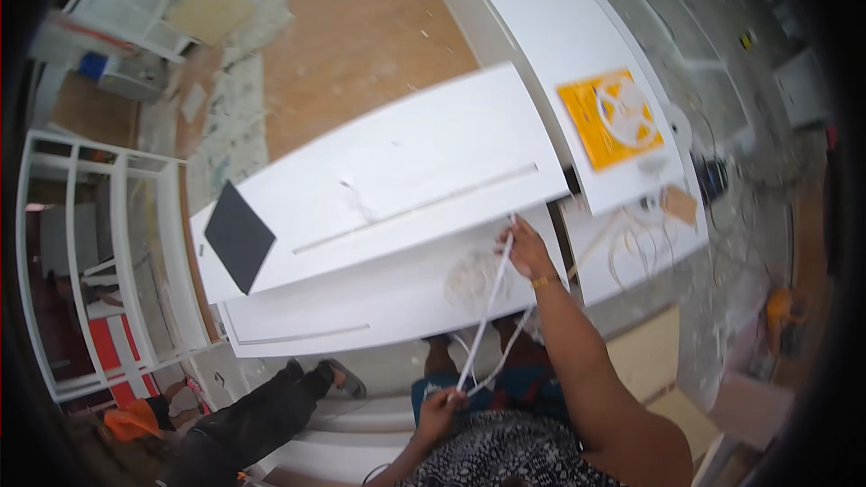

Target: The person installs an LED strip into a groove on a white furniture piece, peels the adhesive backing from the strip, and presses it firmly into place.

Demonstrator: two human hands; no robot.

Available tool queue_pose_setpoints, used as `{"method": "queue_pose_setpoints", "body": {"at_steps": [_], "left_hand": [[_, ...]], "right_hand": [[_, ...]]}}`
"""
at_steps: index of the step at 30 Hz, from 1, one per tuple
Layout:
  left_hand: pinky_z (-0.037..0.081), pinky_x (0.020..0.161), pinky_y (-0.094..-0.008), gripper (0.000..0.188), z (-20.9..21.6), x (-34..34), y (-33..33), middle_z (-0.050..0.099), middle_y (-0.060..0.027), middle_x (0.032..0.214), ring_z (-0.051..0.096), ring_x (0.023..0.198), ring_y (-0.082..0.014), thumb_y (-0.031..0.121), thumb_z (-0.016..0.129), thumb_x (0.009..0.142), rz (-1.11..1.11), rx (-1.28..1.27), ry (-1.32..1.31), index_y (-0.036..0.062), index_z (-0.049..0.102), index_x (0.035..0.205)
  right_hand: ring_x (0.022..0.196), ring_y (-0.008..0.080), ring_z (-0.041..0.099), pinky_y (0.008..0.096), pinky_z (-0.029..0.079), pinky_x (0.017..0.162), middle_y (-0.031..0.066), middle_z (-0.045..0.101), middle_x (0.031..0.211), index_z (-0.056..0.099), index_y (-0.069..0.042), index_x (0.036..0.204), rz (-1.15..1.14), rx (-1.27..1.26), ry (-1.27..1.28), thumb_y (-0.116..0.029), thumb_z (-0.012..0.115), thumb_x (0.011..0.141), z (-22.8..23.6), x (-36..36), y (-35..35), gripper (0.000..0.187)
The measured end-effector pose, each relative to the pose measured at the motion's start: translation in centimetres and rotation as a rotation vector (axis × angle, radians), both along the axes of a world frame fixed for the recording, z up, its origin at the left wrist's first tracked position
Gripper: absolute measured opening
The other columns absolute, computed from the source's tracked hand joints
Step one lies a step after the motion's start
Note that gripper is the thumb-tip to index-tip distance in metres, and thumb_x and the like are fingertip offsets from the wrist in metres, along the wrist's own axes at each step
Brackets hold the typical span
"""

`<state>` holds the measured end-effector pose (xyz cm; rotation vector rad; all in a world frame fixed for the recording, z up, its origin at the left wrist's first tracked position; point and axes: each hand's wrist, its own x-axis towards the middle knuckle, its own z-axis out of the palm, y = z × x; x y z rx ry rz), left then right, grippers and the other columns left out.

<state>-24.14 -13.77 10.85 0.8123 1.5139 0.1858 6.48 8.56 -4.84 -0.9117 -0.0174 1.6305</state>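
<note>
One white strip (pixel 488 311) is slanting between two bare hands. The right hand (pixel 526 252) is pinching its upper end near the edge of a white board (pixel 424 126); the left hand (pixel 439 410) is grasping it lower down, close to the body, its exact finger placement being hard to make out. A black square (pixel 239 239) is lying on the board's left end. Farther right, a white reel (pixel 629 113) is resting on a yellow packet (pixel 584 110).
</note>
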Motion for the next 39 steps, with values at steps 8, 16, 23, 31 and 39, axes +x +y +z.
{"method": "queue_pose_setpoints", "body": {"at_steps": [8,16,23,31,39], "left_hand": [[0.051,0.076,-0.0266,0.031,4.0,1.6,0.4,0.069,-0.0032,0.083,0.064,0.079,-0.0113,0.028,0.068,0.091,0.093,0.018,0.029,0.0014,0.071,0.106],[0.049,0.073,-0.0239,0.028,2.7,0.9,-0.3,0.070,-0.0046,0.087,0.061,0.078,-0.0084,0.023,0.068,0.090,0.219,0.192,-0.047,-0.0004,0.067,0.105],[0.051,0.071,-0.0254,0.021,3.1,-0.4,0.6,0.070,-0.0067,0.084,0.063,0.077,-0.0100,0.016,0.069,0.089,0.223,0.260,0.038,-0.0020,0.068,0.100],[0.043,0.059,-0.0214,0.020,3.1,0.3,1.3,0.064,-0.0023,0.081,0.054,0.067,-0.0066,0.014,0.069,0.090,0.301,0.383,0.043,-0.0012,0.064,0.101],[0.045,0.065,-0.0220,0.018,4.8,3.9,-1.2,0.062,-0.0036,0.087,0.055,0.076,-0.0082,0.008,0.068,0.089,0.404,0.328,-0.013,-0.0011,0.062,0.104]], "right_hand": [[0.084,0.0239,0.062,0.0465,0.054,0.070,0.0050,0.060,0.088,0.050,-0.014,0.111,0.048,-0.160,-0.095,-0.032,0.047,0.102,4.9,-1.3,1.5,0.020],[0.084,0.0249,0.061,0.0483,0.051,0.072,0.0054,0.059,0.093,0.053,-0.016,0.113,0.022,-0.276,-0.081,-0.035,0.054,0.097,5.9,-2.2,1.5,0.025],[0.085,0.0250,0.061,0.0490,0.051,0.073,0.0055,0.061,0.096,0.053,-0.018,0.122,0.004,-0.325,-0.103,-0.035,0.058,0.095,6.4,-3.6,-1.4,0.032],[0.090,0.0228,0.060,0.0442,0.050,0.074,0.0062,0.060,0.100,0.048,-0.013,0.127,0.136,-0.234,-0.001,-0.033,0.062,0.092,7.9,-4.8,-2.0,0.043],[0.080,0.0150,0.060,0.0294,0.051,0.067,0.0029,0.059,0.099,0.052,-0.012,0.123,-0.088,-0.443,-0.615,-0.023,0.065,0.089,7.3,5.0,-5.6,0.038]]}}
